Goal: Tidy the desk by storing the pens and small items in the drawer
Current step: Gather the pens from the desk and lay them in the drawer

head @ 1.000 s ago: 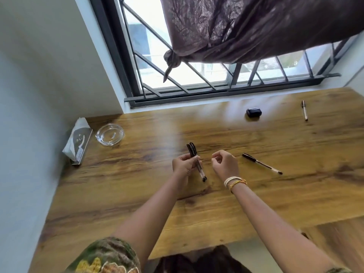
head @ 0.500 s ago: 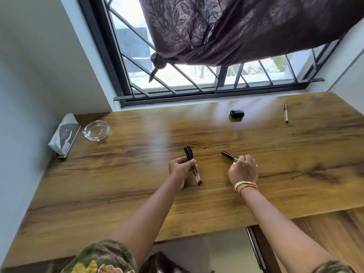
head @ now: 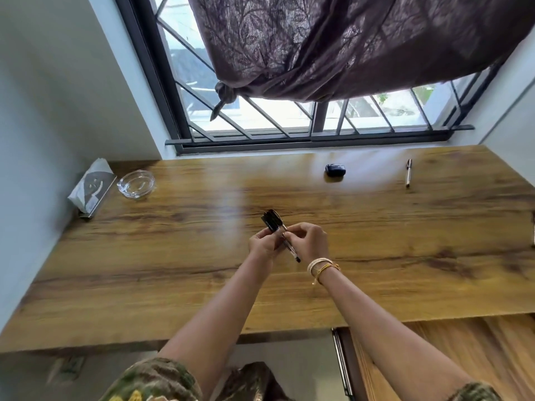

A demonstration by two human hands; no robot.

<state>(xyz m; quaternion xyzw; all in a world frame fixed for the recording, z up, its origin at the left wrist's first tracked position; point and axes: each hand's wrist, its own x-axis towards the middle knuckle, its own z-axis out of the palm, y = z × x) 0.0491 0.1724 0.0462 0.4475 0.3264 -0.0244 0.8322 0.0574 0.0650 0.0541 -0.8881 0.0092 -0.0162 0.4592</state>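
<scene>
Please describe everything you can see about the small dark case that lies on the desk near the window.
The small dark case is a rounded, pebble-like box, dark blue or black, with a smooth, slightly glossy surface that looks like plastic. It appears closed; a faint seam may run across it, but the picture is too blurred to be sure. It lies flat on the wooden desk, near the far edge under the window. Nothing but the desk touches it. Both hands are well away from it, and a lone pen lies apart to its right.
</scene>
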